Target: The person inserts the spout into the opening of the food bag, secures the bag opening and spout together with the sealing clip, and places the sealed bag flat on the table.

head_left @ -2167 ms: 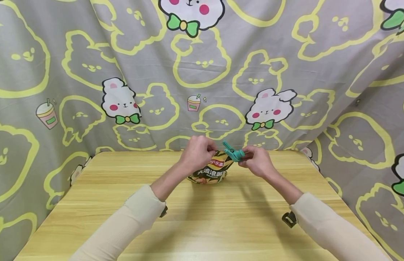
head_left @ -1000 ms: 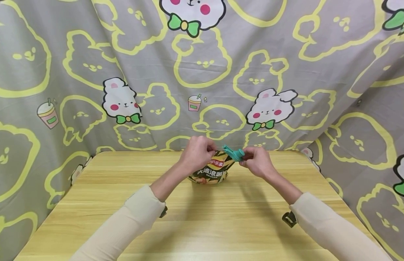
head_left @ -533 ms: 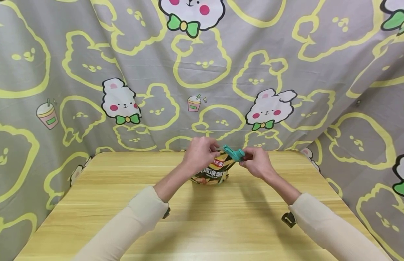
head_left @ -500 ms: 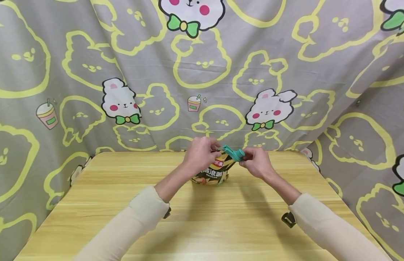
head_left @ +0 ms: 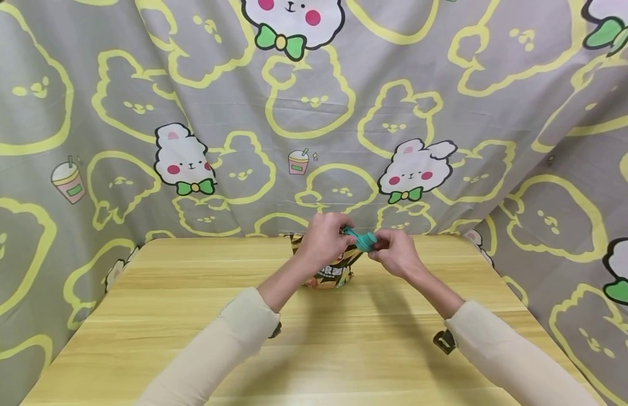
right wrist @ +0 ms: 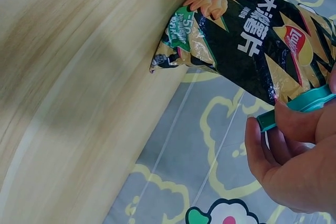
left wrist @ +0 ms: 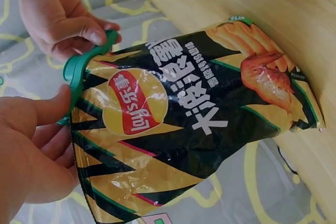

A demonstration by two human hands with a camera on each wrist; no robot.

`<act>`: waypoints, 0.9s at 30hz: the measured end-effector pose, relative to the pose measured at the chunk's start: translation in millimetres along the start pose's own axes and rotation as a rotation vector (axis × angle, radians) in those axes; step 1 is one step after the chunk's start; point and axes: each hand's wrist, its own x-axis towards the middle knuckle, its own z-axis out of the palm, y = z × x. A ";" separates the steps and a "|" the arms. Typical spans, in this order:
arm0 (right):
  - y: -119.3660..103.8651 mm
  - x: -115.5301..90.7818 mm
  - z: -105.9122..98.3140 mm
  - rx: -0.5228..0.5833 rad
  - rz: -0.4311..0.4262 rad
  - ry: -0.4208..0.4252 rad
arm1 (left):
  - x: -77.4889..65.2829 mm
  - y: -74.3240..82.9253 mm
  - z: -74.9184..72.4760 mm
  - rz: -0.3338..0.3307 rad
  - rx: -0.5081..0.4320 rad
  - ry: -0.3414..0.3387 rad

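Pinched the clip (left wrist: 76, 70) closely with left grip (head_left: 324, 239) and right grip (head_left: 398, 252), apparently having spanned the bag (left wrist: 181, 95) edge between both, but not beyond left grip.

A grey cloth (head_left: 233, 107) (printed with yellow cartoon outlines) hangs in folds behind a wood-grain table (head_left: 141, 316).

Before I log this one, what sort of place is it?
Probably an improvised indoor recording corner: a wood-grain table with a cartoon-print curtain hanging close behind it and along both sides.
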 end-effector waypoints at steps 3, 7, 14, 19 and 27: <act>-0.8 0.4 0.0 0.005 0.004 0.000 | 0.5 -1.2 0.5 0.005 -0.010 0.017; -1.2 0.4 -0.5 0.010 0.006 -0.007 | 1.0 -2.3 1.2 0.017 -0.023 0.038; -0.3 0.5 -3.5 0.019 0.011 -0.032 | 1.7 -3.6 3.3 0.016 -0.049 0.058; -1.8 0.2 -5.4 0.042 0.029 -0.053 | 2.0 -5.1 4.2 0.015 -0.051 0.073; -9.3 1.9 -8.8 0.049 0.080 -0.099 | 2.9 -7.4 5.7 0.027 -0.032 0.098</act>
